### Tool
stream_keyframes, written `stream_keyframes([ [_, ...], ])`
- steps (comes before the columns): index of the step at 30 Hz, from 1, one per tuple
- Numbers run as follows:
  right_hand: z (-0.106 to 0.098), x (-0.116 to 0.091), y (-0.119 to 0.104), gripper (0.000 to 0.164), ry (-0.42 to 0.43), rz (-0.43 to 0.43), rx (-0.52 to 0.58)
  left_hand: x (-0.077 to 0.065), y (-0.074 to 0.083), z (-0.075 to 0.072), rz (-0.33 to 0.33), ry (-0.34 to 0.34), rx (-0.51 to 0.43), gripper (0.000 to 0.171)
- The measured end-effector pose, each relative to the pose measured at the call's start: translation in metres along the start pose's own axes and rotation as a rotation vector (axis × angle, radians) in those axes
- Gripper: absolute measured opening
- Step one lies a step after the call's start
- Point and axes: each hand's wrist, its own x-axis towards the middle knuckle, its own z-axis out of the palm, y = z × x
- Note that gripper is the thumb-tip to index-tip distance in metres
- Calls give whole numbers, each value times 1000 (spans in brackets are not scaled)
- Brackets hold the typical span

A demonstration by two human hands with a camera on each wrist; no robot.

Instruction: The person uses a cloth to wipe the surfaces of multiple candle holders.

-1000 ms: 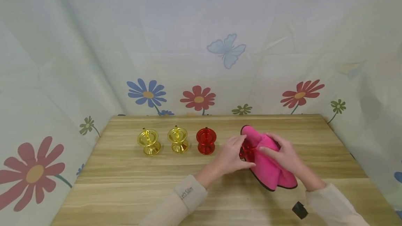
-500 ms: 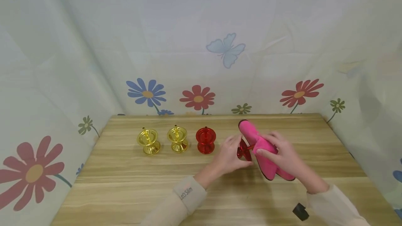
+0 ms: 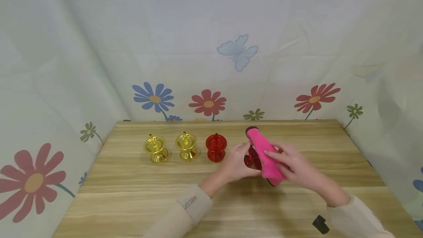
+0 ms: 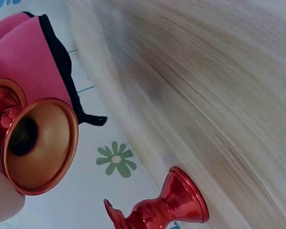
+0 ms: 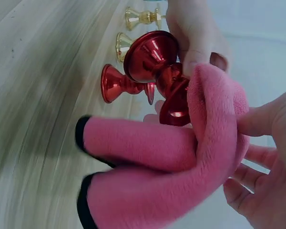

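Note:
My left hand [image 3: 232, 163] grips a shiny red candle holder [image 5: 150, 57], tilted on its side over the table. Its hollow, flared base [image 4: 43, 145] faces the left wrist camera. My right hand [image 3: 299, 167] pinches a folded pink cloth [image 3: 265, 153] with black edging, laid against the dish end of the holder. In the right wrist view the cloth bunches over that end, hiding part of the dish, while its two folds hang down. A second red candle holder [image 3: 216, 148] stands upright just left of my left hand.
Two gold candle holders, the nearer one [image 3: 187, 147] and the outer one [image 3: 156, 150], stand upright in a row left of the red one. A small black object [image 3: 320, 224] shows beside the right sleeve. A flower-printed curtain [image 3: 158, 39] hangs behind the wooden table [image 3: 132, 194].
The cloth has gone from bunched around the holder's stem to a narrow fold across its dish end. Both the holder and the cloth have shifted slightly left. The standing holders have not moved.

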Motion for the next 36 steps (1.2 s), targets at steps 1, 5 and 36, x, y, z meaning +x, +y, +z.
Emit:
stream_keyframes([
  [1,0,1,-1,33,-5,-11,-20,0,0,-1,-14,-12,-16,83],
  [5,1,3,-5,32,-27,-6,-102,-2,1,-5,-43,-50,-19,89],
  [36,27,5,-14,47,67,-128,-468,-6,19,-19,309,-3,376,78],
])
